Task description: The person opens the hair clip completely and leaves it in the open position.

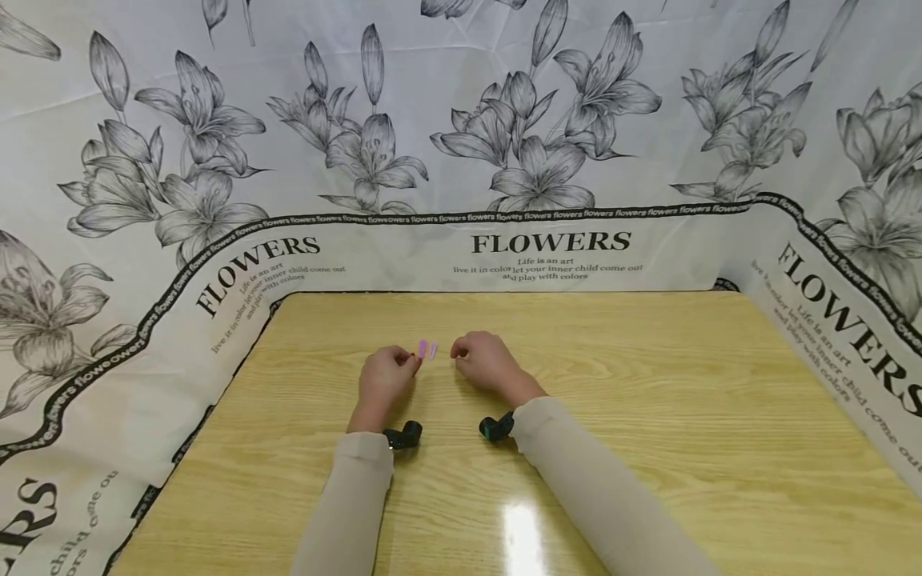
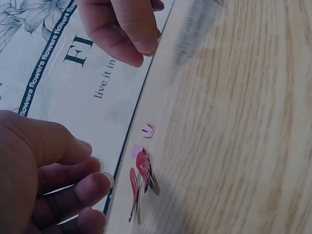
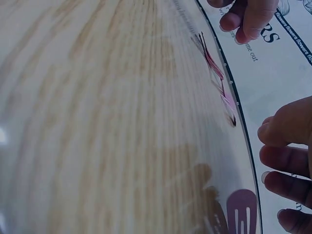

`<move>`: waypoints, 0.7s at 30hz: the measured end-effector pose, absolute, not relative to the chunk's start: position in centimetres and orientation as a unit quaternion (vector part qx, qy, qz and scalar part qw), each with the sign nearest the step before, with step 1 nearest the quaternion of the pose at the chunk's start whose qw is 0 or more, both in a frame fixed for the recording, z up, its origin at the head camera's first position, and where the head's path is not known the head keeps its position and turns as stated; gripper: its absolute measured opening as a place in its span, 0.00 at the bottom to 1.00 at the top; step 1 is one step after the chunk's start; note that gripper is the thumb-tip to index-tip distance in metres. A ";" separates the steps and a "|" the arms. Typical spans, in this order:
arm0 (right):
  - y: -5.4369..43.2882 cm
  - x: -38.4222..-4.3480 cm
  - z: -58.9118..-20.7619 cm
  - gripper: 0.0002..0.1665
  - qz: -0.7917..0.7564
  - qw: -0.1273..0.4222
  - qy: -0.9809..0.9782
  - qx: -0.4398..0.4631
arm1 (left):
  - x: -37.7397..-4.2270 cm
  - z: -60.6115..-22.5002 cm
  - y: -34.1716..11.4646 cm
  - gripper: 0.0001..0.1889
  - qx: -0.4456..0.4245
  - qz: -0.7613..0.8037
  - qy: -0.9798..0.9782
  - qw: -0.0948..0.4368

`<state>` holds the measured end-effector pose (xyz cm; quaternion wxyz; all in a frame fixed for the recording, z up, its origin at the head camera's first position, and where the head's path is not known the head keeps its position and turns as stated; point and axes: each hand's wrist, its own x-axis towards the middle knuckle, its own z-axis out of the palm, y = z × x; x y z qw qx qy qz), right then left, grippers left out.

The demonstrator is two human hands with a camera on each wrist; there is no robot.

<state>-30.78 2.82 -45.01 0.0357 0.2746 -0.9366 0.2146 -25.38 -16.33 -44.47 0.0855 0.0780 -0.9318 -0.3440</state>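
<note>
Near the far edge of the tabletop [image 1: 648, 384], left of its middle, my two hands were poised on either side of a few small hair clips. The fingers of my left hand [image 1: 385, 382] were loosely bent with nothing pinched between them, their tips just beside one red hair clip [image 2: 144, 166] and a second red hair clip [image 2: 133, 187], which lay next to each other. Just beyond those sat a rounded pink hair clip [image 1: 422, 347] and, near it toward my right, a narrower pink hair clip [image 1: 433, 350]. My right hand [image 1: 490, 364] was curved in the same relaxed way, its fingers holding nothing; the right wrist view showed a mauve slotted hair clip [image 3: 242, 199] close to them. I wore beige sleeves [image 1: 360, 476], with a black camera [image 1: 406, 434] at each wrist. Behind the tabletop hung a white cloth [image 1: 403, 272] printed with lilies and the word FLOWERS.
</note>
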 end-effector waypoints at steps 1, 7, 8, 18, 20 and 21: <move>2.7 -30.8 -45.1 0.10 0.211 0.035 -0.937 0.275 | -25.4 -44.5 -16.4 0.12 0.082 -0.343 -0.932 0.082; 1.7 -31.2 -45.1 0.10 0.202 0.030 -0.938 0.279 | -25.8 -44.8 -17.0 0.10 0.096 -0.341 -0.933 0.058; 1.5 -31.3 -45.0 0.10 0.203 0.030 -0.938 0.280 | -25.9 -44.8 -17.1 0.10 0.095 -0.340 -0.934 0.056; 0.0 -31.2 -45.3 0.09 0.209 0.023 -0.934 0.289 | -25.7 -44.9 -17.4 0.09 0.103 -0.333 -0.937 0.036; -0.2 -31.2 -45.5 0.09 0.209 0.022 -0.934 0.291 | -25.7 -45.1 -17.4 0.09 0.103 -0.332 -0.937 0.036; -0.3 -31.2 -45.6 0.09 0.208 0.022 -0.933 0.293 | -25.8 -45.1 -17.4 0.08 0.104 -0.330 -0.937 0.038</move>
